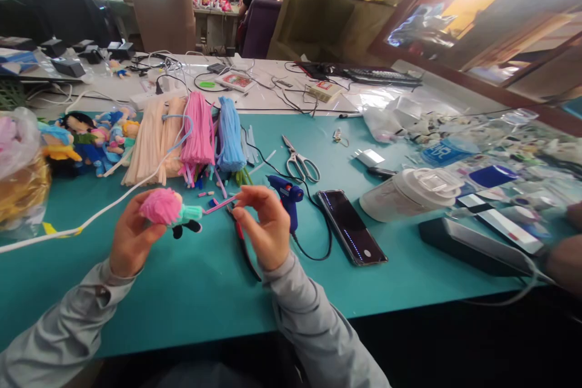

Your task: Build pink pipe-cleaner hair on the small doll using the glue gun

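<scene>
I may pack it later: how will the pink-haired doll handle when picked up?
The doll is probably light: it looks small in the left hand. Its fuzzy-looking hair suggests it won't be slippery. The thin pink strip beside its body may bend easily.

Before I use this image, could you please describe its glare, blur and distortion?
In the head view, the pink-haired doll with a mint-green body looks fairly sharp, while the purple upholstered chair behind is softer; in the head view, bluish-white reflections streak the black rectangular phone, glare whitens the brown-framed pane, and the white lidded cup leans outward, probably from wide-angle stretching.
</scene>
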Demonstrator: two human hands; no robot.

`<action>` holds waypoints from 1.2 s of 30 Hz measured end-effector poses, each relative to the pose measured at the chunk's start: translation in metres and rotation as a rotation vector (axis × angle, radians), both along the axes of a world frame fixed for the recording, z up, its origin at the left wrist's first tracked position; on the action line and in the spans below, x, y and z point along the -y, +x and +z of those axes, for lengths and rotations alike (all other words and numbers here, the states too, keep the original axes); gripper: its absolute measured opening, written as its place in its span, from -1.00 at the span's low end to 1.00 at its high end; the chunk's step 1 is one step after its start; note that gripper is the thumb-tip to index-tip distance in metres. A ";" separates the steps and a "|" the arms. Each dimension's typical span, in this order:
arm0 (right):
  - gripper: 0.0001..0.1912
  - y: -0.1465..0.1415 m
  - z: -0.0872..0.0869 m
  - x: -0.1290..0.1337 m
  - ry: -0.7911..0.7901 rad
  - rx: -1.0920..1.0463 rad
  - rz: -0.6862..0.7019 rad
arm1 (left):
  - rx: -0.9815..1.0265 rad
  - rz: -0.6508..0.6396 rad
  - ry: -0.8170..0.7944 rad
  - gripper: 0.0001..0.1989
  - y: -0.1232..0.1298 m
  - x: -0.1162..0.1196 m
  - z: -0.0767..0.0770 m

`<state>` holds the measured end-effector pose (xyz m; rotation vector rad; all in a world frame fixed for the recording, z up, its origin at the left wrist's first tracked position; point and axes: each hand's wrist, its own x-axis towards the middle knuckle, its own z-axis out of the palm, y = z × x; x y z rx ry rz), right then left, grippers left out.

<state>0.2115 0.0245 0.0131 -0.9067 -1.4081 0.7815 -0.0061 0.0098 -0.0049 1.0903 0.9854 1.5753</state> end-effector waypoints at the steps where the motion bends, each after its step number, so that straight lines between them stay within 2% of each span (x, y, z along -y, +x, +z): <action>1: -0.73 0.004 0.001 -0.003 -0.033 -0.050 -0.043 | 0.008 0.023 0.009 -0.58 0.000 -0.001 0.001; 3: -0.75 0.008 0.001 -0.007 -0.088 -0.121 -0.089 | 0.004 0.052 0.018 -0.60 0.000 -0.003 0.001; 6: -0.77 0.009 0.000 -0.011 -0.156 -0.144 -0.066 | -0.010 0.048 0.015 -0.59 0.000 -0.004 -0.001; 10: -0.77 0.004 -0.003 -0.012 -0.226 -0.056 0.019 | -0.036 0.058 -0.002 -0.57 -0.002 -0.003 -0.005; 16: -0.90 -0.006 -0.010 -0.007 -0.238 0.104 0.129 | 0.004 0.065 -0.041 -0.55 -0.001 -0.005 -0.005; 20: -0.82 -0.016 -0.019 -0.001 -0.228 0.260 0.223 | 0.029 0.005 -0.071 -0.54 0.002 -0.004 -0.007; 25: -0.61 -0.023 -0.026 0.005 -0.258 0.404 0.313 | -0.056 -0.078 -0.107 -0.48 0.003 0.004 -0.014; 28: -0.58 -0.024 -0.027 0.006 -0.307 0.368 0.339 | -0.111 -0.132 -0.101 -0.46 0.003 0.008 -0.014; 31: -0.60 -0.024 -0.027 0.005 -0.355 0.241 0.397 | -0.167 -0.162 -0.055 -0.47 0.005 0.011 -0.009; 36: -0.43 -0.024 -0.027 0.002 -0.498 0.025 0.504 | -0.209 -0.196 0.019 -0.47 0.010 0.013 -0.004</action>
